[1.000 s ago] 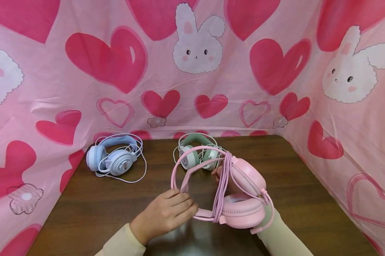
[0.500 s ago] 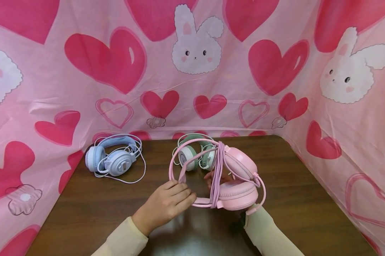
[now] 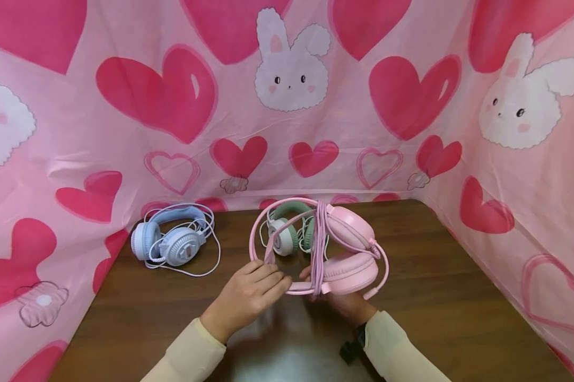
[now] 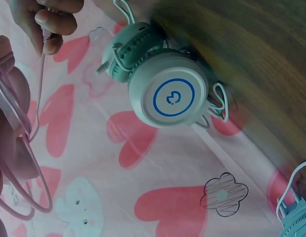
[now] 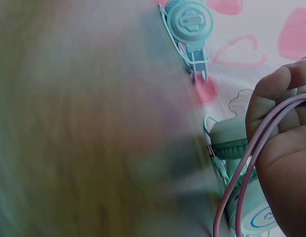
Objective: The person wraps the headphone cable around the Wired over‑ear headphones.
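My left hand (image 3: 249, 297) grips the headband of the pink headphones (image 3: 350, 225), raised above the table with the ear cups to the right. A pink cable (image 3: 319, 244) is wound around the headphones in several loops. Below and behind these loops is my right hand (image 3: 346, 305), its fingers partly hidden in the head view. In the left wrist view the right hand (image 4: 46, 24) pinches a strand of the cable (image 4: 40, 91). Two strands of pink cable (image 5: 256, 143) cross the palm of the right hand (image 5: 286, 143) in the right wrist view, its fingers curled.
Blue headphones (image 3: 181, 246) lie at the back left of the brown wooden table (image 3: 435, 281), their cable loose around them. Green and white headphones (image 3: 284, 237) stand at the back middle, partly covered by the pink pair. A pink cloth (image 3: 344, 116) with hearts and rabbits hangs around the table.
The pink headphones have shifted up and to the left. My right hand has moved lower left, under the ear cups, and shows more now. The left hand keeps its grip on the headband.
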A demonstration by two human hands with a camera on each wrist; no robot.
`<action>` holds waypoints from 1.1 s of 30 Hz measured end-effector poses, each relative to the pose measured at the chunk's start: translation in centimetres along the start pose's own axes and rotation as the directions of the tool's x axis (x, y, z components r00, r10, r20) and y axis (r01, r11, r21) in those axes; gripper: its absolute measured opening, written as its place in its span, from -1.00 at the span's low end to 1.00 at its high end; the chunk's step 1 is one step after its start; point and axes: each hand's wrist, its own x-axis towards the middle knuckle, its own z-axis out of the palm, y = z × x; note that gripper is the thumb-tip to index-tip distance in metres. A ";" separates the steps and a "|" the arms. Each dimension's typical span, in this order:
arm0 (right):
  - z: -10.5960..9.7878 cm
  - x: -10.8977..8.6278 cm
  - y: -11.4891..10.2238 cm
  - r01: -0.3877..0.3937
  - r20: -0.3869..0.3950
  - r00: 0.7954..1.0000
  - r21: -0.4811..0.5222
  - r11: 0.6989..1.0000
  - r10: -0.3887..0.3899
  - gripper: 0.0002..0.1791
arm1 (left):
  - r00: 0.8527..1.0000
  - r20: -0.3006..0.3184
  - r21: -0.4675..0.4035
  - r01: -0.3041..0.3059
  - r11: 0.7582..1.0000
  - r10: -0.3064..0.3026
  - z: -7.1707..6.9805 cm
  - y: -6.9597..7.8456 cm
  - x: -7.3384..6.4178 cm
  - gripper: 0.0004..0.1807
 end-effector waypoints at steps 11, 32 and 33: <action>8.4 2.1 -6.3 -0.324 -0.341 0.905 -0.159 0.933 0.256 -0.59 | 0.993 0.075 -0.002 0.087 0.996 -0.086 1.1 -0.6 -0.8 -0.71; 9.9 2.4 -6.2 -0.246 -0.304 0.926 -0.041 0.968 0.222 -0.64 | 0.988 0.114 0.013 0.107 0.994 -0.108 2.3 -1.1 -1.0 -0.70; 10.0 2.4 -6.2 -0.243 -0.300 0.928 -0.041 0.969 0.220 -0.64 | 0.987 0.114 0.013 0.112 0.994 -0.112 2.3 -1.1 -1.0 -0.70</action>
